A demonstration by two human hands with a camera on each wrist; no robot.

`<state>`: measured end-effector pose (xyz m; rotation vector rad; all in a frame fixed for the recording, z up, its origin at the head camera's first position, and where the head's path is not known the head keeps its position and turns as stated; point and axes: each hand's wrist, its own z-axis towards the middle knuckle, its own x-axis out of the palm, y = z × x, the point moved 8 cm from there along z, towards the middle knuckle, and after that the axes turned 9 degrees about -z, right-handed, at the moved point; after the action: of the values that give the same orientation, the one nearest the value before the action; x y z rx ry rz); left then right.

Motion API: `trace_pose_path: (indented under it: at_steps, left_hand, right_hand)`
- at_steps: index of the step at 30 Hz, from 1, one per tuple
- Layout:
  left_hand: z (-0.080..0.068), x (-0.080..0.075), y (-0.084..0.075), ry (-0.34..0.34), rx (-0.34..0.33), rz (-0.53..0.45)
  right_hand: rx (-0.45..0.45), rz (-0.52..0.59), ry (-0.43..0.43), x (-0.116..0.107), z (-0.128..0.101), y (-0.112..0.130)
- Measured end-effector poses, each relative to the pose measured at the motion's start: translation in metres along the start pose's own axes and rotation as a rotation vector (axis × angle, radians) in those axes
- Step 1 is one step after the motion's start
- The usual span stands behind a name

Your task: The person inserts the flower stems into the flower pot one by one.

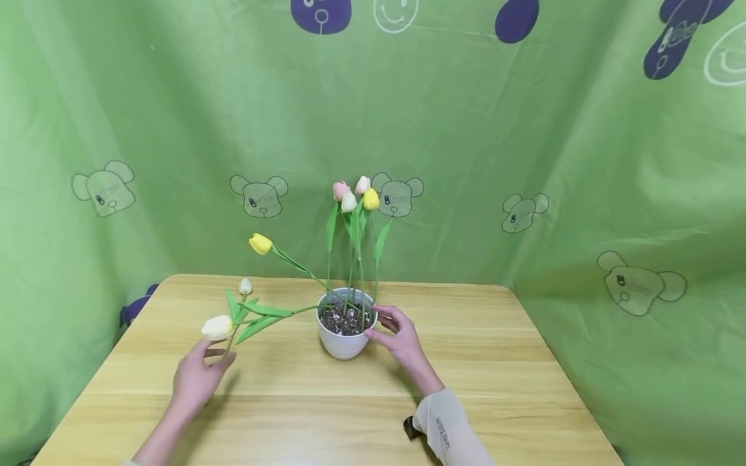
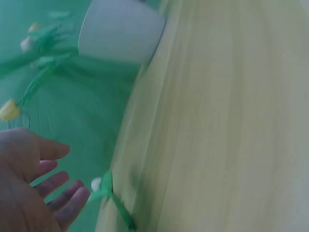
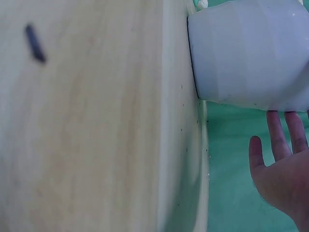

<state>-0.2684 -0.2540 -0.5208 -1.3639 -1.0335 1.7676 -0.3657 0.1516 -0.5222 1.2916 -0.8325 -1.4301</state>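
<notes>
A white pot point(image 1: 344, 340) with dark gravel stands mid-table. Several tulips point(image 1: 355, 194) stand upright in it. A yellow tulip point(image 1: 260, 244) and a cream tulip point(image 1: 217, 328) lean far out to the left, and a small white bud point(image 1: 245, 286) sits between them. My left hand point(image 1: 198, 378) is just below the cream tulip, fingers spread and straight in the left wrist view point(image 2: 29, 183), holding nothing. My right hand point(image 1: 399, 336) rests against the pot's right side; the right wrist view shows its straight fingers point(image 3: 282, 140) touching the pot's wall point(image 3: 246, 53).
The wooden table point(image 1: 495, 375) ends close behind the pot against a green cloth backdrop point(image 1: 524, 162) printed with bears, which also hangs on both sides. A small dark object point(image 1: 410, 427) lies by my right sleeve.
</notes>
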Motion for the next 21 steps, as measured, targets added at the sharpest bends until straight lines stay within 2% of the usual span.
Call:
trace_pose_path:
  at_steps: [4, 10, 21]
  left_hand:
    - [0.008, -0.010, 0.015, 0.002, -0.043, 0.060]
    - [0.018, -0.014, 0.032, 0.006, -0.053, 0.130]
    - [0.026, -0.010, 0.046, 0.018, -0.074, 0.088]
  right_hand:
    - [-0.002, 0.001, 0.007, 0.000, 0.001, -0.002]
    - [-0.009, 0.013, 0.014, 0.000, 0.001, -0.001]
    - [-0.010, 0.012, 0.010, 0.000, 0.001, -0.002]
